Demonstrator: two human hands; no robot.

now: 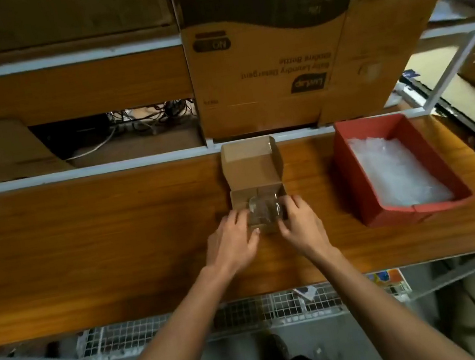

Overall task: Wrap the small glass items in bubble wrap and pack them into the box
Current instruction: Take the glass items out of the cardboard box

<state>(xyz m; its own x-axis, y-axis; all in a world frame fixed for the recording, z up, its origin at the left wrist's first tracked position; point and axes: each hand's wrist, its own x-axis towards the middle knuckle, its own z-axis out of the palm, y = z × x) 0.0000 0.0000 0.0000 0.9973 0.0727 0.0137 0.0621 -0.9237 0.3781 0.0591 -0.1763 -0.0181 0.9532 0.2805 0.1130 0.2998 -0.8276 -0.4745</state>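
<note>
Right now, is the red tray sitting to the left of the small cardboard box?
No, the red tray sits to the right of the small cardboard box.

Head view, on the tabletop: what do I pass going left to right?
Left hand → clear glass item gripped over the small cardboard box → right hand → red tray holding bubble wrap.

Dim, warm light overall; worktop (83, 235) brightest mid-span, w/ soft shadows under my forearms toward its near edge. Slight blur throughout, print on big carton (267, 60) barely legible. Wide-angle bend at pic edges; corners dark & smeared.
</note>
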